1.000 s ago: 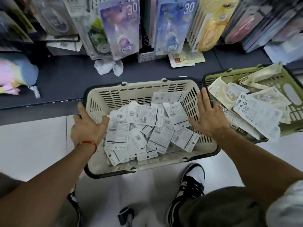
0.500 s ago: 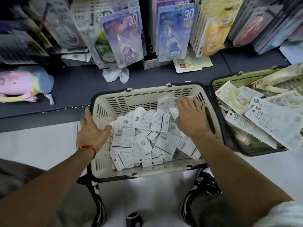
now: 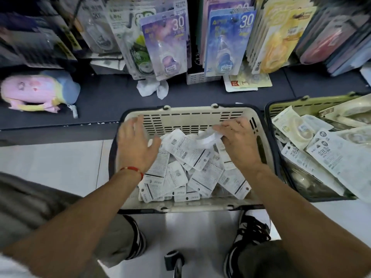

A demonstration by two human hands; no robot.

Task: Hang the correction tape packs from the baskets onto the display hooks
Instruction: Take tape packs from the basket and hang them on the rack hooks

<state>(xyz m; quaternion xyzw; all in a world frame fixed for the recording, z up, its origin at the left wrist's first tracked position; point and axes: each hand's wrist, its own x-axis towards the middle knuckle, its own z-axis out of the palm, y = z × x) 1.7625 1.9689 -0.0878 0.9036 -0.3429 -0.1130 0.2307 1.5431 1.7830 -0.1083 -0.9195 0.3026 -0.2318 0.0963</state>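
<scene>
A cream basket (image 3: 186, 117) on the floor holds several white correction tape packs (image 3: 176, 175), lying back side up. My right hand (image 3: 239, 143) is inside the basket, fingers curled round one white pack (image 3: 206, 138) lifted off the heap. My left hand (image 3: 136, 145) hovers over the basket's left side with spread, straight fingers and holds nothing. A green basket (image 3: 289, 106) to the right holds larger cream-coloured packs (image 3: 329, 157). Above, purple (image 3: 166, 43), blue (image 3: 228, 41) and yellow (image 3: 279, 37) tape packs hang on the display hooks.
A dark shelf (image 3: 104, 101) runs behind the baskets, with a pastel plush pencil case (image 3: 38, 91), a crumpled white tissue (image 3: 153, 89) and a loose card (image 3: 247, 81) lying on it. My shoes (image 3: 251, 233) and knees are just below the cream basket on the white floor.
My right hand moved from the basket's right wall into the heap and took hold of a pack. My left hand left the basket's left rim and moved inward over the packs.
</scene>
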